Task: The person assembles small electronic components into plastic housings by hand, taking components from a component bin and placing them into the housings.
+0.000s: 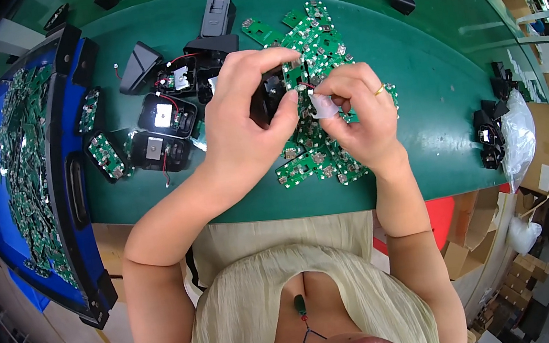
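Over a loose pile of green circuit boards (321, 44), my left hand (234, 118) is closed around a black plastic housing (271, 92). A green circuit board (293, 74) stands at the housing's right edge, between thumb and forefinger. My right hand (367, 112) is closed in a pinch at a thin red wire (305, 85) beside that board, with a whitish finger cover (323, 105) on one fingertip. The wire's end at the fingertips is too small to make out. Left of my hands lie open black housings (168, 115) with red wires and silvery plates inside.
A blue bin with a black frame (76, 191), full of green boards (26, 155), stands at the left. Housings fitted with boards (106, 155) lie beside it. Black parts (488, 133) and a clear plastic bag (518, 136) sit at the green table's (442, 128) right end.
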The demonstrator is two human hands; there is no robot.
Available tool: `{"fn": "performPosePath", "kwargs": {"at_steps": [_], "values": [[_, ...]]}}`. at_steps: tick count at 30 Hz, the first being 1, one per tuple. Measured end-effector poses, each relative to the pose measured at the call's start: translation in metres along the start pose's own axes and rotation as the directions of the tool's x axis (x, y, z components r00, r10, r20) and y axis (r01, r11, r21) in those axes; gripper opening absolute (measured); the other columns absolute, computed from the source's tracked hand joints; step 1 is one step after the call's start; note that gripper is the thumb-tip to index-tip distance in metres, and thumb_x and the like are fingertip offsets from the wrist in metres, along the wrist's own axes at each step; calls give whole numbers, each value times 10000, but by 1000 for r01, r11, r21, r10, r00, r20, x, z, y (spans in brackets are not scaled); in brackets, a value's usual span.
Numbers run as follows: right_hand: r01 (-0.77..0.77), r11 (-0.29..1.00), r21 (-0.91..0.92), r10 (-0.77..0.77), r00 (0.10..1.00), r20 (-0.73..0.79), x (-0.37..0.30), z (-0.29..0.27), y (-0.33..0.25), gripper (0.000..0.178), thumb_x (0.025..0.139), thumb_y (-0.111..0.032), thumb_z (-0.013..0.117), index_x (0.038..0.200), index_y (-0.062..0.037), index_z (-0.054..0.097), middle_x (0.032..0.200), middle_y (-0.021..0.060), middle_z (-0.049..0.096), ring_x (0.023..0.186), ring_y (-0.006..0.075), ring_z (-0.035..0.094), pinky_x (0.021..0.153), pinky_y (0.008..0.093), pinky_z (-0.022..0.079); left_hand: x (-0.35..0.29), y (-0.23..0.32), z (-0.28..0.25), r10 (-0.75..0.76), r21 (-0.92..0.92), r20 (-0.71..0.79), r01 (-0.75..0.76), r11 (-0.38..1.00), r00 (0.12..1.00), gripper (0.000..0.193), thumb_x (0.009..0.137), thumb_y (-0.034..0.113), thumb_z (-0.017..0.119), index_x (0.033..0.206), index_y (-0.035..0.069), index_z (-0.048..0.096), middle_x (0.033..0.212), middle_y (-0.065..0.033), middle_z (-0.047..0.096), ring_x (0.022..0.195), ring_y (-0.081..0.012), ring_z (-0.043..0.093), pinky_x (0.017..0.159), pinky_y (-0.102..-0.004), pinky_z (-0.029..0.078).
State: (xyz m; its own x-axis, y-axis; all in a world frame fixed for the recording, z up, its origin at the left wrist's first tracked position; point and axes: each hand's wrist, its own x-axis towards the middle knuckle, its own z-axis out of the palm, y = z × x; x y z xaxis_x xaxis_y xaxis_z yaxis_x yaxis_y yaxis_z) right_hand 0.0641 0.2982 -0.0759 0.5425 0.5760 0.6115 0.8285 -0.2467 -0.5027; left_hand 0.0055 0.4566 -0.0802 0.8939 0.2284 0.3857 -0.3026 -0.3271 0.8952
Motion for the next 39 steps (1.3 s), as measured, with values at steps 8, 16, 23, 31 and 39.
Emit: {"fn": "performPosePath", "kwargs": {"at_steps": [8,16,23,31,39], "values": [[1,998,-66,-2,1000,-27,0,5,-5,238,633,63,651,826,-22,541,789,93,533,690,252,556,561,328,462,-3,7,-1,126,229,-1,-123,966,992,402,677,6,635,1063,61,537,961,-96,496,731,-239,560,584,-306,477],[-36,998,-53,35,999,-25,0,4,-6,242,628,63,650,825,-20,537,785,92,530,698,256,550,571,334,457,-5,9,0,138,238,23,-140,961,990,438,670,-49,628,1090,43,546,1013,-124,521,891,-252,548,751,-315,459],[-71,996,-48,71,997,-9,-1,4,-7,238,624,69,642,815,-18,529,783,95,523,687,254,547,559,330,454,-5,5,2,217,297,8,-209,932,976,421,666,-4,632,1072,69,545,970,-89,498,723,-236,568,573,-307,478],[-232,972,42,231,973,24,1,1,-16,192,655,75,619,786,-10,508,773,93,502,633,226,536,520,315,441,-6,3,5,231,311,0,-220,925,973,434,658,-5,639,1075,76,552,980,-81,506,684,-217,570,547,-296,474],[-200,979,-51,201,980,14,-3,7,-15,234,625,72,631,797,-16,498,778,100,480,674,264,524,564,342,440,-8,3,5,254,353,3,-239,905,967,429,657,-17,638,1069,75,557,979,-78,511,651,-193,563,517,-282,461]]}}
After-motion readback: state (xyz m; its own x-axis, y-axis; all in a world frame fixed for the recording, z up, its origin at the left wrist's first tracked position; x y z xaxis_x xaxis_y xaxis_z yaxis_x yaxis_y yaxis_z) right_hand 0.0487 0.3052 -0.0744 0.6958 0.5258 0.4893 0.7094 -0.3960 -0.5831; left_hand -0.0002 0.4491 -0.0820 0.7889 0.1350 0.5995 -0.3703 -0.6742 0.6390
